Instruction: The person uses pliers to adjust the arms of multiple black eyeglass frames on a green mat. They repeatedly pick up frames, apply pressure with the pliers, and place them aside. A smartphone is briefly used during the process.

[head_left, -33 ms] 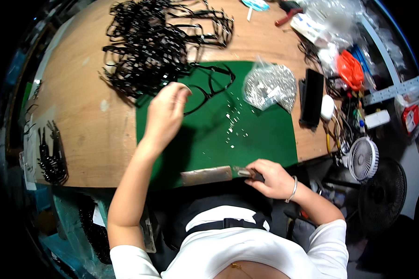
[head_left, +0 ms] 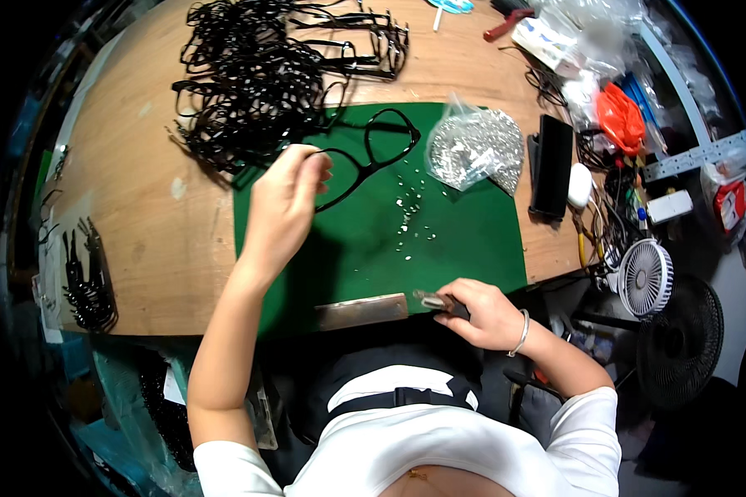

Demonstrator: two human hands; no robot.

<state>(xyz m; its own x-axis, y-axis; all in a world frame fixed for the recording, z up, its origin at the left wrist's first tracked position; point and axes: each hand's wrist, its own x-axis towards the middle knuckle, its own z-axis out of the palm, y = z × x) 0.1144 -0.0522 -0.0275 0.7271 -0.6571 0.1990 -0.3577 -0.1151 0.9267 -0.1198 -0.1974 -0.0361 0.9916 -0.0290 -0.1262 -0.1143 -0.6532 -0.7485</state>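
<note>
Gripping 1 black glasses frame (head_left: 365, 172) by its left end in the left fingers (head_left: 310, 176), ideally avoiding twisting; clasping 1 metal-tipped tool (head_left: 433, 302) in the right fingers (head_left: 466, 290).

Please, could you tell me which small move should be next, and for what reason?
Probably the left hand should bring the black glasses frame closer to the handheld tool. The left hand appears to grip one end of the frame, while the right hand holds the tool by the near edge of the green mat, clearly apart from the frame.
</note>
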